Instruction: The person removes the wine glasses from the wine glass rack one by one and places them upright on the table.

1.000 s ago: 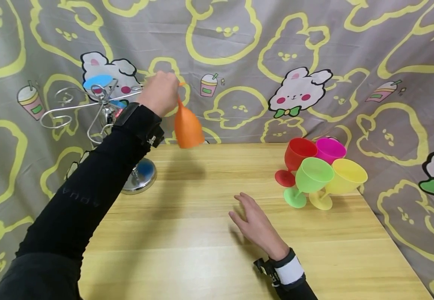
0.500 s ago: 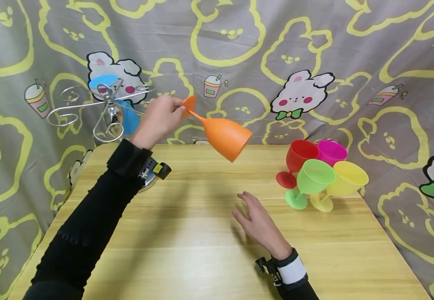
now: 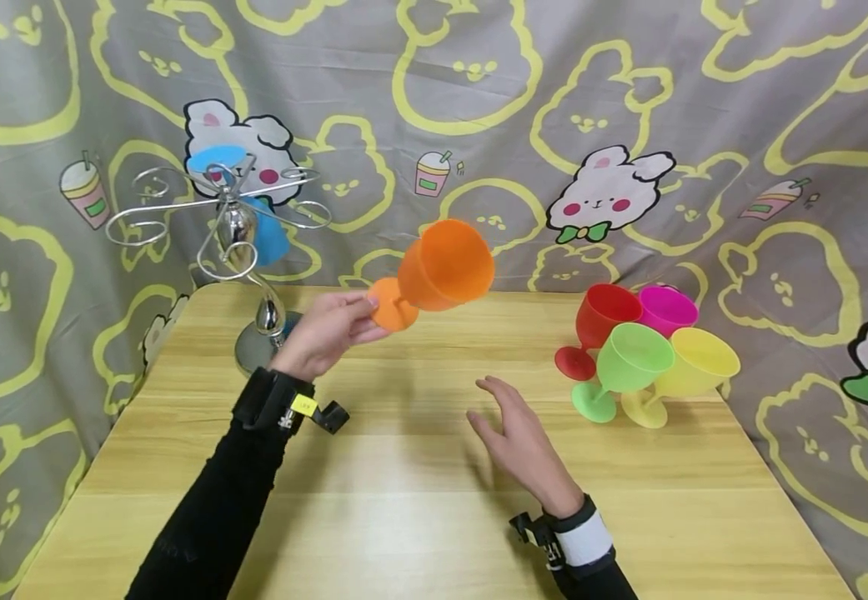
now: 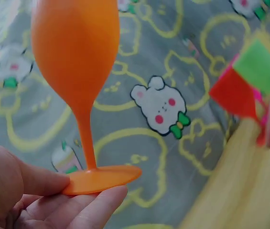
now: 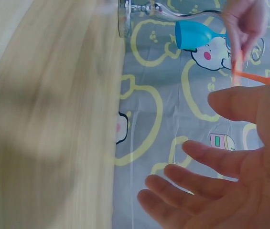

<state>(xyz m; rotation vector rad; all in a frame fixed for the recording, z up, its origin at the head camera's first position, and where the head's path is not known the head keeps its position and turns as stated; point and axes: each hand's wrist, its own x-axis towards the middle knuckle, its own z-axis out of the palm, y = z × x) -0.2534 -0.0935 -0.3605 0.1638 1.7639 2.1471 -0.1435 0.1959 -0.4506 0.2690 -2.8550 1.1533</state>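
Note:
An orange plastic goblet (image 3: 434, 271) is held in the air above the table by my left hand (image 3: 328, 332). In the left wrist view the thumb lies on top of the goblet's round foot (image 4: 103, 179) and the fingers are beneath it, pinching its edge. The head view shows the goblet tilted, its mouth turned up and to the right. My right hand (image 3: 527, 446) hovers over the table with fingers spread and nothing in them. To its right stand a red goblet (image 3: 603, 321), a green goblet (image 3: 632, 360), a yellow goblet (image 3: 696, 367) and a magenta goblet (image 3: 668, 310), grouped closely.
A chrome rack (image 3: 237, 225) with curled wire arms stands at the back left of the wooden table (image 3: 403, 517). A blue goblet (image 3: 268, 237) hangs upside down from it. A grey patterned curtain (image 3: 373, 75) rises behind the table.
My left hand has come away from the rack, toward me and down, with the orange goblet. The goblet has turned from mouth down to mouth up. My right hand has barely moved.

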